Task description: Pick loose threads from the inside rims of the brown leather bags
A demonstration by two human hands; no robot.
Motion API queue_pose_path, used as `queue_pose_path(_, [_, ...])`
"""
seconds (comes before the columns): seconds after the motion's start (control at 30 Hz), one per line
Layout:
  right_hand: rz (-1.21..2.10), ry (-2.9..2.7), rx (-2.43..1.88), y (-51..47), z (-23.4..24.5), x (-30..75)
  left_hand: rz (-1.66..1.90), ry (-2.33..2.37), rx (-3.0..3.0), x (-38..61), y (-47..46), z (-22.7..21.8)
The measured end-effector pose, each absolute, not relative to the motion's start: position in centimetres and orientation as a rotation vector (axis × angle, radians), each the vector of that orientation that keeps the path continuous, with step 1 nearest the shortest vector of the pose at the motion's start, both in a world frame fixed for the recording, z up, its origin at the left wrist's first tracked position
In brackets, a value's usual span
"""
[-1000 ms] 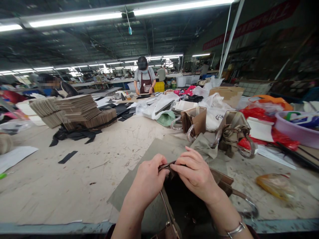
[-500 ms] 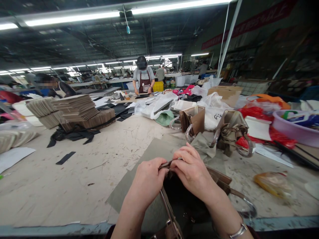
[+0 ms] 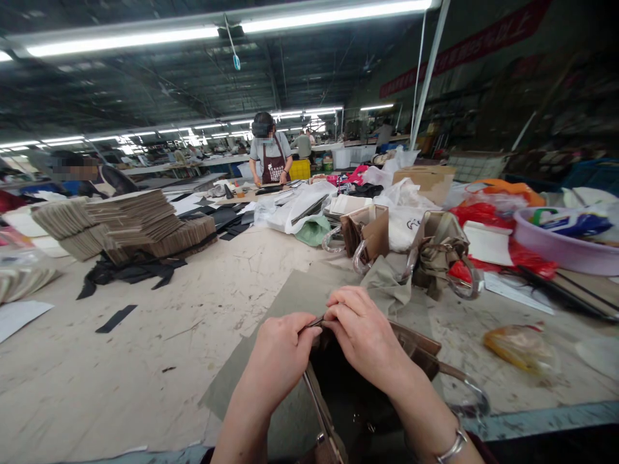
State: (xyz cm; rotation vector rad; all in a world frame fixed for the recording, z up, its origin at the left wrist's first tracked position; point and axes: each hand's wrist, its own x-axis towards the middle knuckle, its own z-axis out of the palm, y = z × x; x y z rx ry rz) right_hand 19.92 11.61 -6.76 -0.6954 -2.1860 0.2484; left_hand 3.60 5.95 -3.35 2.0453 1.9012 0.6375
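A brown handbag stands open at the near edge of the worktable, its dark inside facing me and a clear ring handle on its right. My left hand is closed, pinching the bag's top rim from the left. My right hand is closed too, its fingers pinched on the same rim just to the right, and the two hands touch. A silver bracelet is on my right wrist. Under the bag lies a grey-green sheet.
More brown bags with clear handles stand behind. Stacks of cardboard pieces and black scraps lie at the left. A pink basin, red plastic and an orange wrapper are at the right. A person in an apron works at the far end.
My hands stay pinched on the bag's rim; the view has shifted slightly, so everything sits a little further left and lower in the frame.
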Motion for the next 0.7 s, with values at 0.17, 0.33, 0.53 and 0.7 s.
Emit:
queue_pose_path(0.17, [0.236,-2.164,-0.709,11.6,-6.7,19.9,0.608,1.939,2.088,3.6,6.0,-3.6])
queue_pose_path(0.33, [0.323,-2.163,-0.677,11.9,-6.3,20.6,0.638,1.983,2.061,3.7,6.0,-3.7])
queue_pose_path(0.53, [0.396,-2.164,-0.628,12.4,-6.2,21.5,0.712,1.886,2.002,3.7,6.2,-3.4])
queue_pose_path(0.7, [0.410,-2.150,-0.625,12.4,-6.3,21.2,0.656,1.847,2.048,3.8,6.5,-3.1])
